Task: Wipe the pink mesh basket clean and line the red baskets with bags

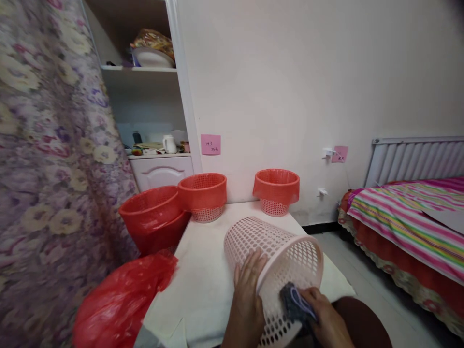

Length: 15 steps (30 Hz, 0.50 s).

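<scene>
Right hand (328,316), cloth (294,302), tipped basket (275,251), bag-lined baskets (203,191)

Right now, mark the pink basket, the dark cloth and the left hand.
pink basket (270,241): head view, on its perforated side wall.
dark cloth (292,300): head view, middle of the bunched cloth.
left hand (248,290): head view, back of the hand.

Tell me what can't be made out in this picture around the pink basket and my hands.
All in the head view:
Writing on the pink note: too small to read.
Fingertips of the right hand: hidden under the dark cloth it grips against the pink basket.
Palm of the left hand: pressed flat on the basket; the forearm is cut off by the bottom edge.
Contents of the red bag: hidden by opaque plastic.
</scene>
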Tool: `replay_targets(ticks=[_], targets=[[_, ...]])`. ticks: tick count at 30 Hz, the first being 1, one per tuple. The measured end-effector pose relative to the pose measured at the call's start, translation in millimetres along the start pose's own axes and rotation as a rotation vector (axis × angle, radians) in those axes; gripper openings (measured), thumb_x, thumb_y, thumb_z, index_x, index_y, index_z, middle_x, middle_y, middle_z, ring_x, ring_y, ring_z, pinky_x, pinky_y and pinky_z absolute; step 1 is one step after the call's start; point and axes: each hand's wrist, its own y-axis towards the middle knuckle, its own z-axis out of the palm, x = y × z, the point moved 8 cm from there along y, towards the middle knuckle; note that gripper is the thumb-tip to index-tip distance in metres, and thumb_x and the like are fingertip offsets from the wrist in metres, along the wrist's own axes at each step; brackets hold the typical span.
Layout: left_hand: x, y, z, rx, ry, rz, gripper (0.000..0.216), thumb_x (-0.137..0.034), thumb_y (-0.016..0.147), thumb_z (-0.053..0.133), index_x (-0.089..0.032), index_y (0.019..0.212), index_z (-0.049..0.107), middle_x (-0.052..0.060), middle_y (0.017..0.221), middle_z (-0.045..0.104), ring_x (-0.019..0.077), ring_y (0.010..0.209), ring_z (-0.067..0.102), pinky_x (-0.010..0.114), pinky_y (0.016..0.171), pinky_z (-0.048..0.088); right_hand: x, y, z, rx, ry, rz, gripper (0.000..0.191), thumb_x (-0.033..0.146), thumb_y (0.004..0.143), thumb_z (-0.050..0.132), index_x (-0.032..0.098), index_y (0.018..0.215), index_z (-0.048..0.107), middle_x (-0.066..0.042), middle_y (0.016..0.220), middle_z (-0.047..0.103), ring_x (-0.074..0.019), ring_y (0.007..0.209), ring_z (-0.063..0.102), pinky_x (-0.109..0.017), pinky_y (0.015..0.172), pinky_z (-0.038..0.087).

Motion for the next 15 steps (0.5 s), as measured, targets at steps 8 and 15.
replay_targets(ticks=[8, 15], targets=[[-35, 27, -18, 0.29, 0.194, -0.054, 0.073, 0.004, 0.072, 0.031, -0.013, 0.142, 0.043, 0.016, 0.153, 0.042, 0.0262, 0.146, 0.03, 0.065, 0.118, 0.018, 37, 13, -7, -0.064, -0.033, -0.14, 0.074, 0.004, 0.064, 0.044, 0.023, 0.135, 0.055, -0.008, 0.13, 0.055, -0.0223, 0.125, 0.053, -0.033, 0.107, 0.043], [-58, 61, 11, 0.411, 0.179, -0.085, 0.065, -0.003, 0.071, 0.038, -0.012, 0.135, 0.05, 0.016, 0.148, 0.049, 0.0281, 0.143, 0.036, 0.063, 0.119, 0.016, 42, 45, 18, -0.061, -0.142, -0.03, 0.062, 0.007, 0.073, 0.049, 0.022, 0.133, 0.058, -0.014, 0.129, 0.058, -0.0312, 0.119, 0.055, -0.043, 0.096, 0.048]])
